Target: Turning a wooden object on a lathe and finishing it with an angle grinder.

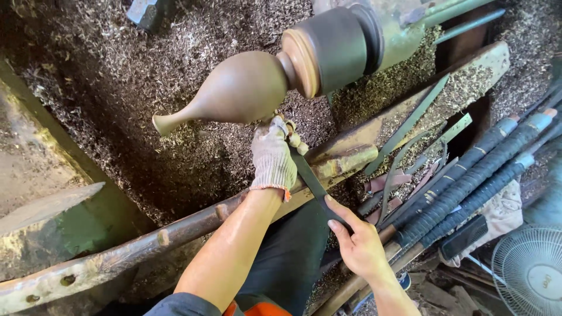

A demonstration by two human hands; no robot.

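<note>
A brown wooden vase shape (234,90) is mounted on a lathe chuck (333,50), its narrow neck pointing left. My left hand (273,157), in a worn knit glove, presses the front end of a flat dark metal tool (311,181) against the underside of the vase body. The tool lies across a long wooden rest bar (175,228). My bare right hand (357,243) grips the tool's rear end, index finger laid along it.
Wood shavings (117,64) cover the lathe bed. Several long tools with black wrapped handles (474,175) and flat metal blades (410,126) lie at the right. A white fan (530,269) sits at bottom right, a wooden plank (47,205) at left.
</note>
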